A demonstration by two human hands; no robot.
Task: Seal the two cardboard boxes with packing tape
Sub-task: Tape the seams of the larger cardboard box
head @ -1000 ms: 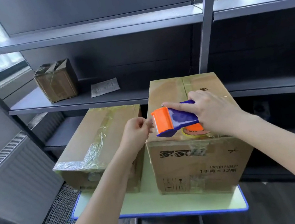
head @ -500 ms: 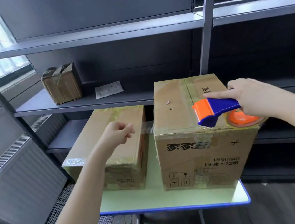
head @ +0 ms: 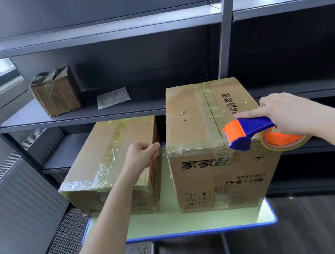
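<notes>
- Head view: two cardboard boxes stand on a green table (head: 200, 221). The low box (head: 109, 158) sits toward 9 o'clock and the tall box (head: 212, 163) toward 3 o'clock, with a narrow gap between them.
- The right hand (head: 288, 115) grips the blue-and-orange tape dispenser (head: 249, 131) at the tall box's front top edge, near its 3 o'clock corner. The tape roll (head: 284, 140) overhangs that corner.
- The left hand (head: 143, 157), fingers curled, pinches what seems to be the free end of the clear tape (head: 174, 149) at the tall box's 9 o'clock front corner. The film is hard to make out.
- At 11 o'clock, a small box (head: 55, 92) and a paper slip (head: 112, 97) lie on a dark shelf (head: 28, 119).
</notes>
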